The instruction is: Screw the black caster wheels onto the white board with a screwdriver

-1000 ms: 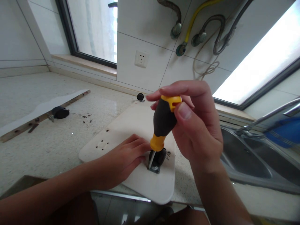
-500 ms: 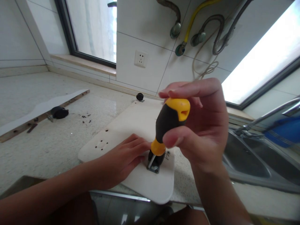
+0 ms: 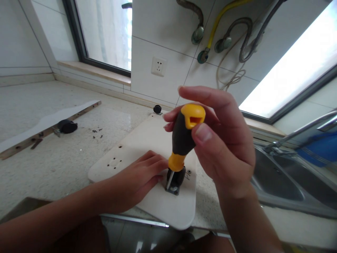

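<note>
My right hand (image 3: 223, 133) grips a yellow and black screwdriver (image 3: 181, 140) by its handle, thumb near the yellow end and the index finger raised off it. The screwdriver leans slightly, its metal shaft reaching down to the mounting plate of a black caster wheel (image 3: 179, 177). That caster stands near the front corner of a white board (image 3: 147, 140) with rounded corners and several drilled holes. My left hand (image 3: 147, 172) lies on the board, its fingertips against or right beside the caster; what they touch is partly hidden.
Another caster (image 3: 157, 109) stands at the board's far corner. Leftward on the speckled counter (image 3: 84, 158) are a loose caster (image 3: 67, 126), several small screws (image 3: 97, 130) and a long narrow panel (image 3: 50, 128). A metal sink (image 3: 279, 175) is at the right; the tiled wall carries a socket (image 3: 158, 66) and hoses.
The right hand has turned about the screwdriver: its thumb has moved up the handle, its index finger has lifted away, and the handle has tilted slightly leftward. The left hand stays put.
</note>
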A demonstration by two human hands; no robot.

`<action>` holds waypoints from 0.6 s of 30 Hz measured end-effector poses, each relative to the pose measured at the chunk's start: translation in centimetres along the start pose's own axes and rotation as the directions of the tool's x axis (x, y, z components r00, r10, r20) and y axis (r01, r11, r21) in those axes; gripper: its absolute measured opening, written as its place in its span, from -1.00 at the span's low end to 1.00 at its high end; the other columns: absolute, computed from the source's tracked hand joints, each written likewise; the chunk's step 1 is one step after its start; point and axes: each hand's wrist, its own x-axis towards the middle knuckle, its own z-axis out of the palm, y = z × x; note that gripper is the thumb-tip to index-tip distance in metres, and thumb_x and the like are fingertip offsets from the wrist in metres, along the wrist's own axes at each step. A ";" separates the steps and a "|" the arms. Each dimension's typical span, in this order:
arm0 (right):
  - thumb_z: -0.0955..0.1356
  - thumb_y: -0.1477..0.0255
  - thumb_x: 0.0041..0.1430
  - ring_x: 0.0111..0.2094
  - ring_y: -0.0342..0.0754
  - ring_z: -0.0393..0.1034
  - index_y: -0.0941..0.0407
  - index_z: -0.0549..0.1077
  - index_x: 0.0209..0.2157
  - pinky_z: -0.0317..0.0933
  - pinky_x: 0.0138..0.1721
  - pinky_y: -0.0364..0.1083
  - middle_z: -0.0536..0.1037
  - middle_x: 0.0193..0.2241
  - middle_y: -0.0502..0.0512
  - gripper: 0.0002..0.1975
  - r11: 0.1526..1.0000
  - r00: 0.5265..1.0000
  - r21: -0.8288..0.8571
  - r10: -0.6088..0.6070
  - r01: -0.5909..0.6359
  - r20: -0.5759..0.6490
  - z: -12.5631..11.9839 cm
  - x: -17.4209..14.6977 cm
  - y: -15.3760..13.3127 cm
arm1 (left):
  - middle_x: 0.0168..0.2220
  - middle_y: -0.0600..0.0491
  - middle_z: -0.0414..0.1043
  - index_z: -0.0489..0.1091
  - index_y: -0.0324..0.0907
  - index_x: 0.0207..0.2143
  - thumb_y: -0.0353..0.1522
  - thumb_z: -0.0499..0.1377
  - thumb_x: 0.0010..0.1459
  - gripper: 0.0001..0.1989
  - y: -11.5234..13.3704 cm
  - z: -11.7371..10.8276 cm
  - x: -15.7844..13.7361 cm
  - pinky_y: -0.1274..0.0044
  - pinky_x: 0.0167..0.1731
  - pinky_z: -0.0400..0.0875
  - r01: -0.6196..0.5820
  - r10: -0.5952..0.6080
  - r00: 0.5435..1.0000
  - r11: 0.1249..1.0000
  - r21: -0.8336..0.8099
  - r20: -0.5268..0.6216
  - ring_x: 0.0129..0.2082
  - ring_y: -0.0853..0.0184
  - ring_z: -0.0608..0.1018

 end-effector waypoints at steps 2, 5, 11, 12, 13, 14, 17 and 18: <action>0.32 0.50 0.47 0.16 0.05 0.59 -0.20 0.66 0.10 0.59 0.22 0.13 0.66 0.08 -0.05 -0.60 1.000 1.000 0.021 0.002 -0.002 -0.014 0.0 0.0 0.3 | 0.17 0.00 0.55 0.42 0.05 0.30 -0.40 0.08 0.55 -0.62 0.0 0.0 0.0 0.10 0.38 0.42 -0.006 0.006 1.000 1.000 -0.004 -0.002 0.22 0.05 0.49; 0.55 0.40 0.24 0.09 0.08 0.60 -0.25 0.68 0.05 0.64 0.07 0.06 0.66 0.06 -0.10 -0.62 0.976 0.976 -0.068 -0.211 0.207 -0.057 -0.1 0.2 1.1 | 0.20 0.03 0.54 0.39 0.10 0.37 -0.40 0.05 0.58 -0.57 0.1 -0.1 0.0 0.14 0.39 0.41 -0.017 0.017 1.000 1.000 -0.003 -0.010 0.23 0.08 0.50; 0.33 0.41 0.51 0.12 0.06 0.62 -0.22 0.63 0.13 0.59 0.19 0.11 0.68 0.03 0.00 -0.66 0.996 0.998 0.063 0.063 -0.064 0.017 -0.1 -0.1 -0.1 | 0.19 0.00 0.54 0.33 0.13 0.43 -0.39 0.09 0.55 -0.52 -0.1 -0.2 0.1 0.08 0.39 0.41 -0.019 0.019 1.000 1.000 0.003 -0.003 0.22 0.05 0.48; 0.36 0.39 0.49 0.11 0.06 0.62 -0.22 0.64 0.10 0.59 0.18 0.10 0.68 0.03 -0.02 -0.70 0.998 0.998 0.039 0.056 -0.056 -0.002 0.0 -0.2 -0.3 | 0.20 0.01 0.54 0.33 0.13 0.42 -0.39 0.08 0.56 -0.53 -0.2 -0.2 0.0 0.10 0.39 0.41 -0.023 0.023 1.000 1.000 0.000 -0.005 0.23 0.06 0.47; 0.43 0.38 0.43 0.08 0.05 0.62 -0.23 0.66 0.05 0.59 0.15 0.07 0.67 0.04 -0.05 -0.74 1.000 0.999 -0.008 0.015 -0.015 -0.046 0.1 -0.2 -0.4 | 0.20 0.02 0.53 0.33 0.14 0.42 -0.39 0.07 0.57 -0.53 -0.2 -0.2 0.0 0.12 0.40 0.41 -0.025 0.025 1.000 1.000 -0.001 -0.005 0.24 0.08 0.47; 0.51 0.39 0.34 0.03 0.04 0.62 -0.24 0.68 0.02 0.60 0.09 0.03 0.67 0.03 -0.08 -0.71 0.997 0.994 -0.057 -0.064 0.059 -0.085 0.3 -0.3 -0.4 | 0.21 0.03 0.52 0.32 0.14 0.43 -0.39 0.07 0.58 -0.53 -0.3 -0.1 0.0 0.13 0.40 0.40 -0.026 0.026 1.000 1.000 0.000 -0.001 0.24 0.09 0.47; 0.49 0.52 0.28 -0.08 0.04 0.62 -0.25 0.71 0.01 0.61 -0.01 0.05 0.68 -0.04 -0.08 -0.61 0.982 0.974 -0.114 -0.169 0.153 -0.151 0.8 -0.3 -0.1 | 0.21 0.04 0.52 0.29 0.15 0.45 -0.40 0.07 0.58 -0.50 -0.3 -0.1 -0.1 0.13 0.41 0.38 -0.017 0.016 1.000 1.000 0.007 0.007 0.24 0.09 0.46; 0.40 0.54 0.35 -0.06 0.06 0.63 -0.25 0.71 0.02 0.62 0.00 0.09 0.68 -0.05 -0.05 -0.59 0.987 0.979 -0.094 -0.142 0.129 -0.146 0.9 -0.3 -0.1 | 0.21 0.03 0.52 0.29 0.16 0.46 -0.40 0.08 0.57 -0.49 -0.3 -0.1 0.0 0.11 0.40 0.38 -0.011 0.011 1.000 1.000 0.009 0.010 0.24 0.07 0.46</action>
